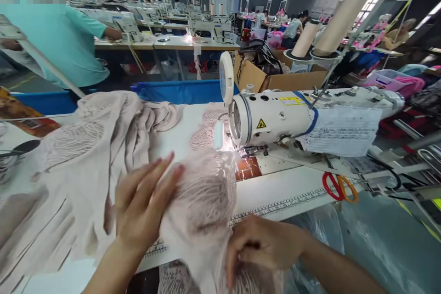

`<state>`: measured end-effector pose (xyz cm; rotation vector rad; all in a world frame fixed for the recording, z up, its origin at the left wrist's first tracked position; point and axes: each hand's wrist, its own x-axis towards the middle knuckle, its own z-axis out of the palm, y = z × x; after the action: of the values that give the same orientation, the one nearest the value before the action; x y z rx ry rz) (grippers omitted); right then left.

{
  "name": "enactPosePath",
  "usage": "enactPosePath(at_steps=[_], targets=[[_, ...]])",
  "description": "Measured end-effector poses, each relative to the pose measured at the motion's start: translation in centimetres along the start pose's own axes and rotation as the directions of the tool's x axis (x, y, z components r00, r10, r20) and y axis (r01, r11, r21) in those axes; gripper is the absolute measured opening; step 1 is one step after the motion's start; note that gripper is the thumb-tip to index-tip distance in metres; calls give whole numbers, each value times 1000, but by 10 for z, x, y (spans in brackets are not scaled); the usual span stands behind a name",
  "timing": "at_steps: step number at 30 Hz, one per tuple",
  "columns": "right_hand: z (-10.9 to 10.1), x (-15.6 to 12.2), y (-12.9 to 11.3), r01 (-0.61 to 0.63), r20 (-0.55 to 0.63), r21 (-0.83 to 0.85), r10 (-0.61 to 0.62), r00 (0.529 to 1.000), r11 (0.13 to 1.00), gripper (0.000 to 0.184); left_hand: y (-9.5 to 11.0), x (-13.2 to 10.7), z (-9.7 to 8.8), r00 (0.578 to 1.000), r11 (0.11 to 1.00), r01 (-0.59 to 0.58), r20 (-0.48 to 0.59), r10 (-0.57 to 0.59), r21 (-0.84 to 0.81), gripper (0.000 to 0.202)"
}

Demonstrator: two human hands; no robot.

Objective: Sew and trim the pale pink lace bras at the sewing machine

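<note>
A pale pink lace piece (203, 197) lies bunched on the white sewing table (275, 193), its far end under the needle of the white sewing machine (275, 117). My left hand (144, 202) rests flat on the lace's left side, fingers stretched out. My right hand (262, 243) is curled at the table's near edge, fingers closed on the lace's lower end. A heap of similar pink lace (86, 147) covers the table to the left.
Orange-handled scissors (339, 187) lie at the table's right front. A paper sheet (341, 131) hangs on the machine arm. Thread cones (330, 23) stand behind, beside a cardboard box (255, 76). A person in a teal shirt (58, 41) stands at far left.
</note>
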<state>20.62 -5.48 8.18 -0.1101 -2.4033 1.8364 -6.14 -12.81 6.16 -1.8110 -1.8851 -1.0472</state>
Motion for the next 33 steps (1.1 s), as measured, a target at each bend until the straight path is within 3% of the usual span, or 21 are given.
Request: enactPosePath(at_steps=[2, 4, 5, 7, 10, 11, 13, 15, 16, 19, 24, 27, 31, 33], targets=[[7, -5, 13, -235, -182, -71, 218, 959, 969, 33, 9, -2, 23, 998, 992, 36, 42, -41, 123, 49], [13, -10, 27, -382, -366, -81, 329, 871, 921, 29, 19, -17, 40, 977, 988, 94, 178, -114, 119, 53], [16, -12, 32, -391, -425, -58, 332, 842, 919, 23, 25, -28, 45, 950, 993, 119, 289, -121, 26, 53], [22, -12, 42, -325, -506, 0, 280, 816, 946, 25, 41, -52, 50, 842, 936, 239, 535, -66, -260, 53], [31, -6, 54, -186, -603, 131, 227, 765, 974, 48, 66, -76, 52, 660, 648, 620, 740, -126, -443, 44], [35, -3, 57, -162, -655, 177, 239, 717, 971, 53, 72, -78, 52, 588, 512, 741, 789, -180, -435, 45], [41, 4, 63, -146, -784, 220, 264, 562, 965, 55, 80, -79, 53, 466, 260, 877, 845, -262, -403, 48], [44, 9, 66, -161, -874, 202, 252, 415, 966, 52, 81, -75, 53, 430, 136, 903, 848, -310, -408, 49], [45, 11, 67, -173, -886, 192, 247, 393, 966, 52, 80, -73, 53, 433, 120, 901, 843, -320, -417, 49], [43, 11, 70, -228, -838, 204, 290, 461, 952, 55, 76, -67, 54, 447, 193, 892, 857, -257, -408, 51], [35, 3, 76, -255, -675, 146, 285, 680, 956, 58, 75, -57, 55, 511, 533, 762, 847, -146, -368, 51], [26, -2, 75, -243, -545, 110, 263, 796, 964, 55, 75, -53, 57, 542, 642, 681, 832, -118, -352, 49], [13, -2, 70, -261, -373, 115, 285, 883, 959, 53, 79, -53, 60, 584, 689, 631, 803, -118, -357, 49], [12, 2, 68, -308, -343, 125, 332, 879, 943, 50, 84, -58, 62, 604, 698, 629, 781, -161, -342, 49]])
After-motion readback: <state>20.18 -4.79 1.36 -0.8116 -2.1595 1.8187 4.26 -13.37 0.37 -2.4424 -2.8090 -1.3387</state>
